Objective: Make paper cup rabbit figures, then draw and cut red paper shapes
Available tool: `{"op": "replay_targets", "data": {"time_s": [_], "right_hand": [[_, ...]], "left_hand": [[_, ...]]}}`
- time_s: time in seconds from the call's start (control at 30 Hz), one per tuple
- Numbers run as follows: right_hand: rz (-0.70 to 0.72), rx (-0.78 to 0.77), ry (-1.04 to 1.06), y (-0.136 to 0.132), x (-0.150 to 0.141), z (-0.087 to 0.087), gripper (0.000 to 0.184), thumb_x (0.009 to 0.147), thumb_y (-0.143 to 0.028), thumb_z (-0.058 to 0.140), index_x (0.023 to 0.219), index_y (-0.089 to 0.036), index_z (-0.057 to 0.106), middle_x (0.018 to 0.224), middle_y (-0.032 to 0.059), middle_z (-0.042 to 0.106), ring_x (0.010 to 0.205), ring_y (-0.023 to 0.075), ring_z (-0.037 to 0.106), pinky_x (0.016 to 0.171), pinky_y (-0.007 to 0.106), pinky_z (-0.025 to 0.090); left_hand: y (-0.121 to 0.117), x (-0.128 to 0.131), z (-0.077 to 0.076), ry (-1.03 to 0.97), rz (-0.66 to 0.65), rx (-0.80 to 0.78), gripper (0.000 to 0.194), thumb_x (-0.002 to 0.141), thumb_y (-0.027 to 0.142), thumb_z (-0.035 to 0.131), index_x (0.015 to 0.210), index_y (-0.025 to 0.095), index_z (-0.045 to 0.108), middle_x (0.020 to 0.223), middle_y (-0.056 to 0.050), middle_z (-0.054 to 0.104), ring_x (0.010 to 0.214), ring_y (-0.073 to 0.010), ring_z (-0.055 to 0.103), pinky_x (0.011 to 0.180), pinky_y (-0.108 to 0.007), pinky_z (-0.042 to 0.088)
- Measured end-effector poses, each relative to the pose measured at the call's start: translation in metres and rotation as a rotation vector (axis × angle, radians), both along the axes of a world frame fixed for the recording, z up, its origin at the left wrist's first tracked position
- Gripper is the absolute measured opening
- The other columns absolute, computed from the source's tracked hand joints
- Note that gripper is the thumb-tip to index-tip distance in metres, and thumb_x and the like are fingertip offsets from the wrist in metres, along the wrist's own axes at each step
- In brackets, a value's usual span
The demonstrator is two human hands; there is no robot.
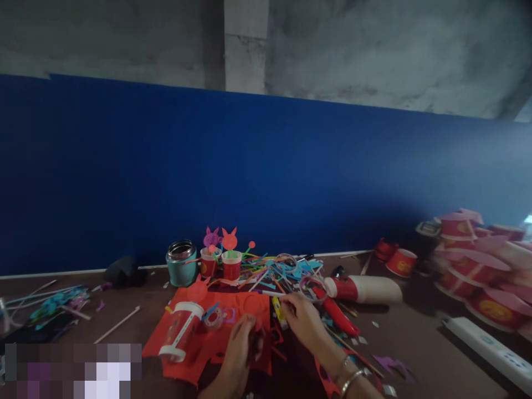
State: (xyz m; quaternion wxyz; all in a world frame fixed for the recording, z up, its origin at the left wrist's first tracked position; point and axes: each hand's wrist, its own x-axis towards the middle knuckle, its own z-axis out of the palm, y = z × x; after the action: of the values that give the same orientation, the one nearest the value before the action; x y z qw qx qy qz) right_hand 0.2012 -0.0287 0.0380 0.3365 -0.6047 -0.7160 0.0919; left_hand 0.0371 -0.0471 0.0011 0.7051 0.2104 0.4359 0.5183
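Smooth blue panelling [249, 166] backed the dark desk [419, 332]. Flat red sheets [208, 346] lay toward seven o'clock, reaching beneath the left hand [240, 342], its fingers curled; a tapered cup [182, 331] rested at its nine o'clock. The right hand [304, 320] bent beside a slim yellow tube [278, 310]. Whether either grip clamped anything, I couldn't tell.

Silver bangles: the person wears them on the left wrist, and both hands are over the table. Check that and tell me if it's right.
Wrong wrist: the head view shows the silver bangles behind the right hand, not the left hand. Both hands are over the table, as you say.
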Motion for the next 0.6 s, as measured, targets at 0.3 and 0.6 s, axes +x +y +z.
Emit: {"op": "replay_targets", "data": {"time_s": [0.3,0.6], "right_hand": [[0.170,-0.001,-0.130,0.017,-0.042,0.025,0.020,0.079,-0.012,0.050,0.084,-0.018,0.068,0.088,0.0055,0.066,0.089,0.0183,0.058,0.085,0.028,0.040],[-0.409,-0.151,-0.522,0.013,0.033,0.009,0.028,0.073,-0.009,0.050,0.091,-0.014,0.069,0.104,0.0150,0.065,0.108,0.0311,0.050,0.089,0.041,0.032]], "left_hand": [[-0.006,-0.005,0.016,-0.024,0.286,0.043,0.039,0.045,0.037,0.081,0.066,0.021,0.052,0.058,0.007,0.058,0.052,-0.0112,0.058,0.041,-0.018,0.035],[0.000,-0.006,0.006,0.127,0.119,0.291,0.038,0.059,0.048,0.075,0.072,0.018,0.056,0.053,0.004,0.058,0.045,-0.0091,0.052,0.042,-0.018,0.035]]}}
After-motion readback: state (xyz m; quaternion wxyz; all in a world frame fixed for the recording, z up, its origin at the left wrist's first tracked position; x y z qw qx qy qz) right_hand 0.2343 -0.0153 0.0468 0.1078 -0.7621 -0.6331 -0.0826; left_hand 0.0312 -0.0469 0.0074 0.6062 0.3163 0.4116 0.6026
